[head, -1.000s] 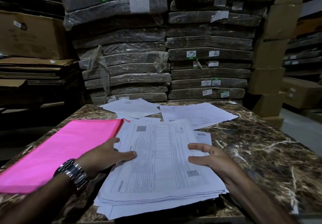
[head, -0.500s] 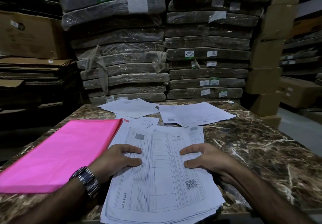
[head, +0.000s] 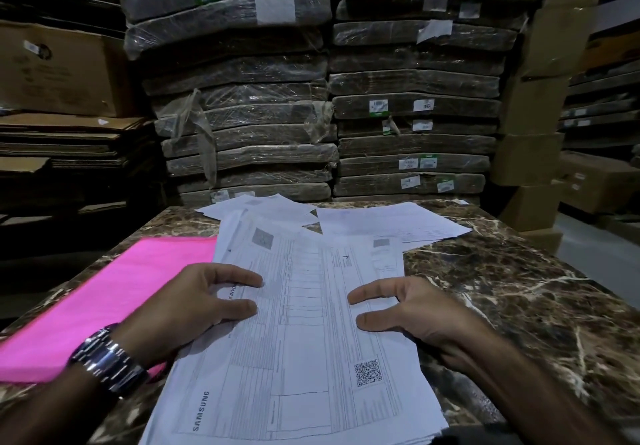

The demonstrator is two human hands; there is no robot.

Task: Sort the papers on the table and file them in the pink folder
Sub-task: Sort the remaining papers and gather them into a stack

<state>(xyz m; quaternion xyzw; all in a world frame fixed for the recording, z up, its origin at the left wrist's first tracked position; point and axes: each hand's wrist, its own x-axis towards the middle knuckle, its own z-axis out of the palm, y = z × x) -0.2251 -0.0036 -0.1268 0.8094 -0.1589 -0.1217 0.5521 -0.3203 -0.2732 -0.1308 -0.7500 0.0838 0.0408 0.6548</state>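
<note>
Status: nothing grasped

We find the flat bright-pink folder (head: 104, 306) lying leftmost. Our left hand (head: 187, 313), grip released, rests spread fingers on the stack of white printed papers (head: 304, 358) beside it; our right hand (head: 412, 313) likewise, grip released. Brown veined marble worktop (head: 536, 306) carries all.

The top sheet (head: 304, 358) of the paper stack carries the brand "SAMSUNG", printed sideways near its lower left corner, and a QR code (head: 367, 372) at its lower right. Between the left hand's (head: 187, 306) fingers the letters "X INVO" show. The labels (head: 379, 106) on the wrapped bundles (head: 242, 70) are too small to read.
</note>
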